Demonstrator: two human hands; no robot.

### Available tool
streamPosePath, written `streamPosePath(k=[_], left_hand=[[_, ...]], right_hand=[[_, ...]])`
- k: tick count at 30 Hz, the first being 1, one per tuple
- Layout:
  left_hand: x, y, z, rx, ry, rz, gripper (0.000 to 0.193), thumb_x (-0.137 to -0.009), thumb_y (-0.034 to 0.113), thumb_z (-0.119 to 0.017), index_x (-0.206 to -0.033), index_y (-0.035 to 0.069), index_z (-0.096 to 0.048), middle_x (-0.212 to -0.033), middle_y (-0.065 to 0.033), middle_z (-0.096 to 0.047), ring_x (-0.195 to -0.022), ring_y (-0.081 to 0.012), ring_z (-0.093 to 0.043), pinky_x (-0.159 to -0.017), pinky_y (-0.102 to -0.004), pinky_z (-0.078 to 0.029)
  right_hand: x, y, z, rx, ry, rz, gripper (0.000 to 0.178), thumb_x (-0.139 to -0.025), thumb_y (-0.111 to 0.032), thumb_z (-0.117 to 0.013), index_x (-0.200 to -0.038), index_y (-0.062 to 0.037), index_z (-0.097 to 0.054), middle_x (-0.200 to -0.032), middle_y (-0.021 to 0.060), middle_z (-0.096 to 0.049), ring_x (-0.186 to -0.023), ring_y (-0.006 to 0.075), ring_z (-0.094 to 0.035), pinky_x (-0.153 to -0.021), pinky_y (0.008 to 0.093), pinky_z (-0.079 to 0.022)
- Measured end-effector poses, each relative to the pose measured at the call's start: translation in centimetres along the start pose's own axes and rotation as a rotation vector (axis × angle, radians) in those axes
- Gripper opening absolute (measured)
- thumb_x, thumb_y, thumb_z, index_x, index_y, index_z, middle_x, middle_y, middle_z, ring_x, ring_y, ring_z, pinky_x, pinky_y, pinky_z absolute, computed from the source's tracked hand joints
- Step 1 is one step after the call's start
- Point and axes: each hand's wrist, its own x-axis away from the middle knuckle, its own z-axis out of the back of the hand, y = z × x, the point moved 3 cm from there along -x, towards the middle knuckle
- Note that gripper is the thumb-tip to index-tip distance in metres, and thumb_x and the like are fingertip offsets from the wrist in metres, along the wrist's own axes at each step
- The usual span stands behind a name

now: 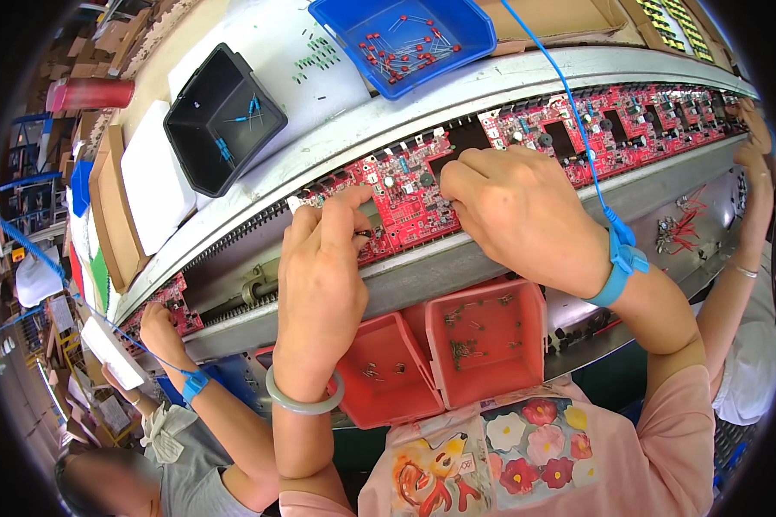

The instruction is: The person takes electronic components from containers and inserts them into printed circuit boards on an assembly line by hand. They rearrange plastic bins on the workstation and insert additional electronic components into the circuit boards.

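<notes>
A red circuit board, crowded with small components, lies in the metal-railed track in front of me. My left hand is over its left end, fingers bent and drawn together; a small dark bit shows by the fingertips, too small to name. Over the board's right part, my right hand is closed, fingertips bent down at the board. What those fingers hold, if anything, is hidden. A blue wrist strap with a blue cord circles my right wrist, and a pale bangle my left.
Beyond the track stand a black bin with blue components and a blue bin with red ones. Two red bins sit nearer me. The metal rail runs between. Co-workers' hands work at both ends.
</notes>
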Motion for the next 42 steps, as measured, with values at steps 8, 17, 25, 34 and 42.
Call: streamPosePath(k=[8,17,25,34,42], left_hand=[[0.0,1.0,-0.4,-0.201,0.04,-0.099,0.043,-0.081,-0.013,-0.066,-0.121,0.001,-0.062,-0.091,-0.0113,-0.067,-0.088,-0.0325,-0.061,-0.081,-0.0438,-0.05],[-0.2,1.3,-0.8,-0.335,0.115,-0.212,0.028,-0.078,-0.002,-0.063,-0.106,-0.001,-0.066,-0.082,-0.0114,-0.064,-0.082,-0.0285,-0.058,-0.077,-0.0403,-0.048],[0.7,1.3,0.4,-0.28,0.054,-0.101,0.031,-0.084,-0.005,-0.068,-0.114,0.002,-0.066,-0.094,-0.012,-0.07,-0.091,-0.0323,-0.06,-0.083,-0.0434,-0.048],[6.9,6.0,0.5,-0.042,-0.089,-0.329,0.02,-0.074,0.008,-0.066,-0.094,0.003,-0.066,-0.096,-0.0122,-0.065,-0.087,-0.0271,-0.061,-0.077,-0.038,-0.048],[9.6,9.7,-10.7,-0.059,-0.398,-0.626,0.011,-0.076,0.014,-0.067,-0.083,0.007,-0.072,-0.083,-0.0054,-0.065,-0.082,-0.0218,-0.065,-0.071,-0.0335,-0.05]], right_hand=[[0.4,0.2,0.3,0.002,-0.016,-0.028,0.017,-0.08,-0.001,-0.07,-0.091,-0.006,-0.06,-0.081,0.0113,-0.062,-0.072,0.0348,-0.064,-0.064,0.0443,-0.051],[6.1,-7.6,1.5,0.102,-0.595,0.149,0.013,-0.074,-0.015,-0.065,-0.083,-0.0057,-0.063,-0.082,0.0097,-0.064,-0.072,0.0207,-0.068,-0.059,0.0342,-0.052],[9.9,-7.8,-3.3,0.172,-0.477,0.198,0.016,-0.075,-0.013,-0.065,-0.086,-0.0012,-0.066,-0.086,0.0109,-0.065,-0.073,0.0224,-0.068,-0.061,0.0359,-0.054],[7.4,-6.4,2.3,-0.096,-0.382,-0.004,0.011,-0.086,-0.006,-0.065,-0.095,-0.0019,-0.06,-0.09,0.0141,-0.062,-0.077,0.0327,-0.067,-0.065,0.0408,-0.055],[2.8,-3.5,2.6,-0.32,-0.116,-0.055,0.016,-0.087,0.005,-0.071,-0.102,0.0001,-0.071,-0.089,0.0142,-0.065,-0.078,0.0325,-0.068,-0.068,0.0395,-0.054]])
